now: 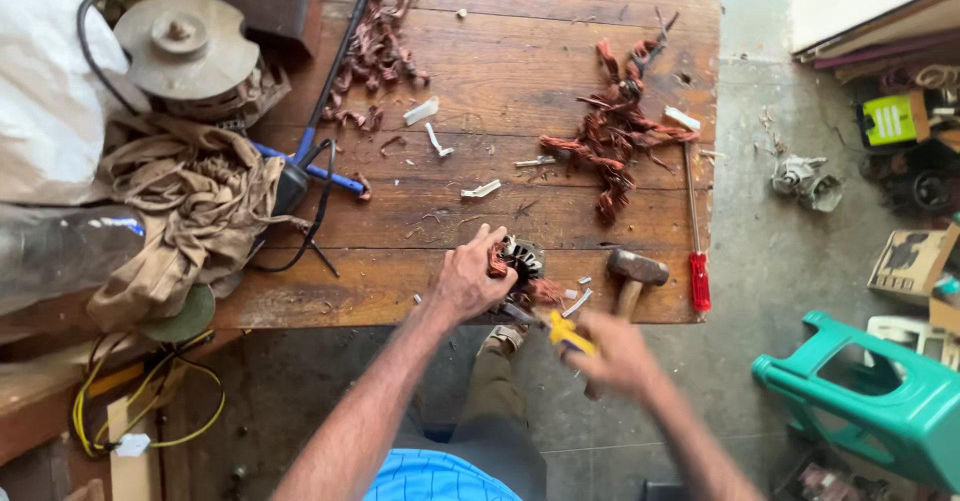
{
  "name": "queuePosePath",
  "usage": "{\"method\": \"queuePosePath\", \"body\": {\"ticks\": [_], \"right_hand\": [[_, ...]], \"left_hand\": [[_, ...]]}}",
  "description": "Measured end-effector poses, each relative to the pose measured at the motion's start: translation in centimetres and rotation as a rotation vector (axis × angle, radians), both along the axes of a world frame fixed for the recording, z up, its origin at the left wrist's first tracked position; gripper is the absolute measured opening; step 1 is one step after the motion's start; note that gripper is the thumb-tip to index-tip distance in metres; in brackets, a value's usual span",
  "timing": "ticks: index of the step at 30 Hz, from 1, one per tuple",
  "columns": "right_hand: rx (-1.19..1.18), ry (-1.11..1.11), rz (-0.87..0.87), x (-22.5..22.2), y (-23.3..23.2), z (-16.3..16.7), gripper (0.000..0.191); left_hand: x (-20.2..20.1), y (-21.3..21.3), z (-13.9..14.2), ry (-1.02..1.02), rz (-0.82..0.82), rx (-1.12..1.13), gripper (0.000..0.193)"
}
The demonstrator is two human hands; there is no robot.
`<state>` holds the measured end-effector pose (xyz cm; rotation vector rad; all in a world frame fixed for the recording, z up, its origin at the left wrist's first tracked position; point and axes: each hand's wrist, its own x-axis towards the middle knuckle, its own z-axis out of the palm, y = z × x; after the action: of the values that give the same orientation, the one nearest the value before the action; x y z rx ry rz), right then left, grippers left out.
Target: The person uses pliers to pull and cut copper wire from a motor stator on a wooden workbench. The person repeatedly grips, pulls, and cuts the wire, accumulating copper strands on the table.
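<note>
Copper-wound stator (518,261) gripped by left hand (468,279); right hand (618,356) blurred.

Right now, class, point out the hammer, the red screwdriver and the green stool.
Hammer (637,267): head view, on its metal head.
Red screwdriver (699,281): head view, on its red handle.
Green stool (885,401): head view, on its seat top.

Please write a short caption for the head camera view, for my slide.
Left hand grips a motor stator at the wooden workbench edge; right hand holds a yellow-handled tool.
</note>
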<state>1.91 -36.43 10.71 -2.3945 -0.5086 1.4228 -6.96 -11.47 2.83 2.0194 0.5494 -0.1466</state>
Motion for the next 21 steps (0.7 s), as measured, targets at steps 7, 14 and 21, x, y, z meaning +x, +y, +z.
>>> {"method": "queuePosePath", "body": {"ticks": [7,14,21], "right_hand": [[0.551,0.235,-0.550,-13.3,-4.8,-6.8,0.058],[0.476,-0.094,-0.652,-21.8,-9.7,-10.7,0.064],[0.360,-0.231,-0.555,-20.6,-9.0,-6.7,0.063]], "left_hand": [[0.2,-0.3,1.3,-0.048,0.067,0.009,0.072],[-6.3,-4.1,5.9,-0.444,0.149,0.374,0.069],[-9.6,-2.6,4.1,-0.467,-0.102,0.742,0.031]]}}
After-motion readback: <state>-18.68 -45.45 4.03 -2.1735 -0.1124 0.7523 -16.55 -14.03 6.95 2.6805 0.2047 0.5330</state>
